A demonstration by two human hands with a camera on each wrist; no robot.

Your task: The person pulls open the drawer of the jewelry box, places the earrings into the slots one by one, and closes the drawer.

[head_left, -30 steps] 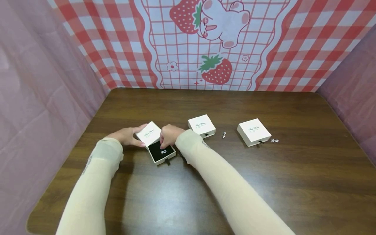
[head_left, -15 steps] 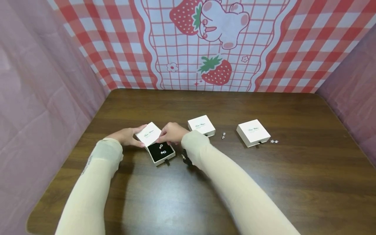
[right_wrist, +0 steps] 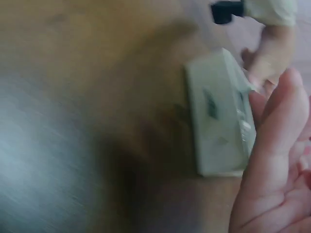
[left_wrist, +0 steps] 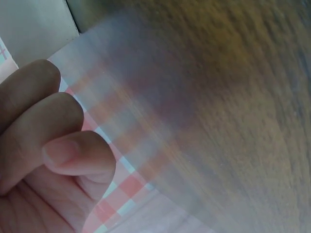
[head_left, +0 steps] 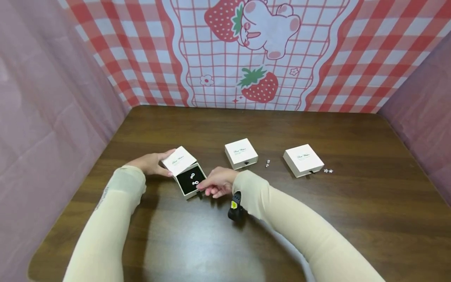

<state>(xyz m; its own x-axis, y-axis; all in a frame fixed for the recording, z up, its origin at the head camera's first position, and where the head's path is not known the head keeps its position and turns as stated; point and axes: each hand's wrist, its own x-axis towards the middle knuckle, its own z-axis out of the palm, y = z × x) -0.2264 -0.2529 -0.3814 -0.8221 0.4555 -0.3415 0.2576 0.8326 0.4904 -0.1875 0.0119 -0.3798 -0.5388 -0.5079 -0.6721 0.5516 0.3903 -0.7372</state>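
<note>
A white jewelry box (head_left: 179,160) with green lettering sits at the left of the table, its black-lined drawer (head_left: 184,183) pulled out toward the person. Inside lie two small silvery earrings (head_left: 192,176), one nearer the front. My left hand (head_left: 149,163) grips the box's outer sleeve from the left, thumb at the near side. At the drawer's front right corner is my right hand (head_left: 219,182), its extended fingertips over the rim close to the nearer earring; contact is unclear. In the right wrist view the box drawer's front (right_wrist: 218,116) is blurred beside that hand.
Two more white boxes, one in the middle (head_left: 241,152) and one at the right (head_left: 303,159), stand shut on the wooden table (head_left: 211,243). Small earrings (head_left: 267,163) lie beside the middle box, and flower-shaped earrings (head_left: 328,170) beside the right one. A checked cloth (head_left: 148,51) hangs behind.
My right hand has moved from above the drawer's back part to its front right corner, uncovering both earrings. The drawer has turned slightly against the sleeve. My left hand has stayed put.
</note>
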